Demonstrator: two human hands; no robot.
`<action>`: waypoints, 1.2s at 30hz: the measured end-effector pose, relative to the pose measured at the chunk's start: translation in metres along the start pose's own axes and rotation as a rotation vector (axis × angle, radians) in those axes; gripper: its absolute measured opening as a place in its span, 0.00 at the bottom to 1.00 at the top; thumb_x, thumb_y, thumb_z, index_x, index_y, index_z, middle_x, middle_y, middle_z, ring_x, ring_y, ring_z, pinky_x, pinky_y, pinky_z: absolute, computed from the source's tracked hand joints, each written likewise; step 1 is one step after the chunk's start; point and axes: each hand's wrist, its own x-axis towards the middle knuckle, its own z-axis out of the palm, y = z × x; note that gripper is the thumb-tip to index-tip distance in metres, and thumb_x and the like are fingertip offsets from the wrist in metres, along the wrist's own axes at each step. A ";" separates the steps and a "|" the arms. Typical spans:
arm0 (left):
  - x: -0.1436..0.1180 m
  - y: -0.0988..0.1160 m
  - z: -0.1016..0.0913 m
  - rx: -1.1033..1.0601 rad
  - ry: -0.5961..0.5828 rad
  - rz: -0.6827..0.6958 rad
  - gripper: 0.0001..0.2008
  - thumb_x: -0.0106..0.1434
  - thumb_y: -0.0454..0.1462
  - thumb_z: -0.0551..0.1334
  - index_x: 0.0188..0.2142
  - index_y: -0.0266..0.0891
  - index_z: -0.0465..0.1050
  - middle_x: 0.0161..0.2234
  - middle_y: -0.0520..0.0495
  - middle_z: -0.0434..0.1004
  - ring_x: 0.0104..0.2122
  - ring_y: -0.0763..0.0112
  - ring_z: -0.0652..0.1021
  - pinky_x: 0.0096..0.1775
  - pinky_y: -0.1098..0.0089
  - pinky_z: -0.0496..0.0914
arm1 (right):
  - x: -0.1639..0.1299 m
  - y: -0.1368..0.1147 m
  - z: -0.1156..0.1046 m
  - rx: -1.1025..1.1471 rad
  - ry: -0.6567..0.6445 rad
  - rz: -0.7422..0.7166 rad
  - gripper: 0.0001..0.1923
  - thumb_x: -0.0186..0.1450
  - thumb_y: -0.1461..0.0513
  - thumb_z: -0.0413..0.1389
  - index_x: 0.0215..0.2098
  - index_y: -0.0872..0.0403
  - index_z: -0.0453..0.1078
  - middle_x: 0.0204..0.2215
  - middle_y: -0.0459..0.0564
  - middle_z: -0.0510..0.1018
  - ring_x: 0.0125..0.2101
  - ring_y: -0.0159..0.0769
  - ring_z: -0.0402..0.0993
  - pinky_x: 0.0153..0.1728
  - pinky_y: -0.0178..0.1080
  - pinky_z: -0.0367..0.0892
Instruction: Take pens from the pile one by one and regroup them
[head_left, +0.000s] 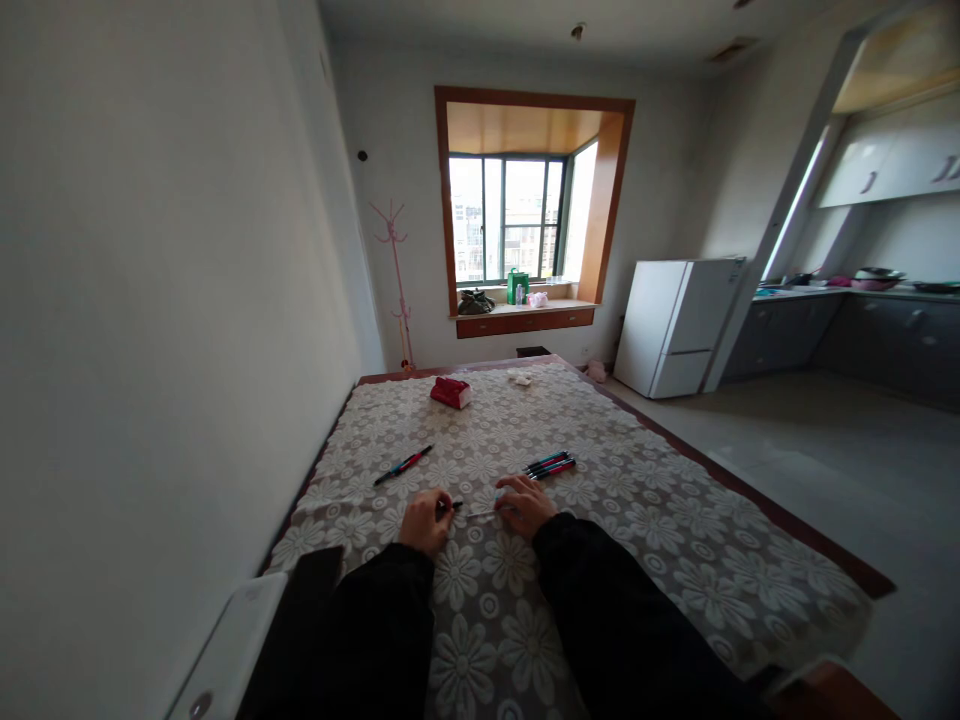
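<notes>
My left hand is closed in a pinch over the flowered cloth, and a small black piece like a pen part pokes out from its fingertips. To its right, my right hand has its fingers bent down around something pale that is mostly hidden. Between the two hands runs a thin pale rod, its right end at the right fingertips. Just beyond the right hand several pens in black, red and blue lie side by side. Another such pen, or more than one, lies slanted ahead of the left hand.
A patterned tablecloth covers the table. Farther back are a red tissue pack and crumpled white tissue. A white object stands at lower left by the wall. A fridge stands beyond the table, at right.
</notes>
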 end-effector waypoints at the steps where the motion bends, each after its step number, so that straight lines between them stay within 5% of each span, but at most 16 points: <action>1: 0.000 -0.001 0.001 -0.007 -0.006 -0.001 0.04 0.56 0.32 0.60 0.33 0.39 0.73 0.33 0.48 0.75 0.37 0.69 0.74 0.40 0.71 0.64 | 0.000 0.000 0.000 0.007 0.000 -0.019 0.11 0.57 0.64 0.58 0.36 0.44 0.77 0.50 0.45 0.72 0.52 0.43 0.62 0.53 0.47 0.56; 8: 0.001 -0.005 0.004 -0.018 -0.002 -0.001 0.04 0.57 0.33 0.61 0.33 0.39 0.73 0.32 0.48 0.74 0.36 0.69 0.74 0.40 0.71 0.64 | -0.001 -0.002 0.001 0.015 -0.013 -0.077 0.17 0.56 0.66 0.58 0.41 0.42 0.75 0.51 0.44 0.71 0.53 0.43 0.61 0.54 0.48 0.55; 15: -0.001 0.003 -0.003 -0.023 0.006 -0.035 0.07 0.54 0.32 0.63 0.35 0.40 0.72 0.32 0.49 0.75 0.36 0.69 0.74 0.39 0.71 0.64 | 0.001 0.002 0.000 -0.045 0.046 0.090 0.05 0.57 0.65 0.60 0.30 0.49 0.74 0.48 0.47 0.73 0.50 0.43 0.64 0.50 0.47 0.59; 36: 0.002 -0.001 0.000 -0.107 -0.034 -0.025 0.07 0.56 0.31 0.58 0.34 0.40 0.73 0.31 0.49 0.76 0.34 0.69 0.75 0.38 0.71 0.65 | 0.005 -0.010 -0.001 -0.146 0.030 -0.033 0.04 0.60 0.63 0.58 0.33 0.49 0.74 0.45 0.47 0.74 0.48 0.40 0.65 0.50 0.44 0.59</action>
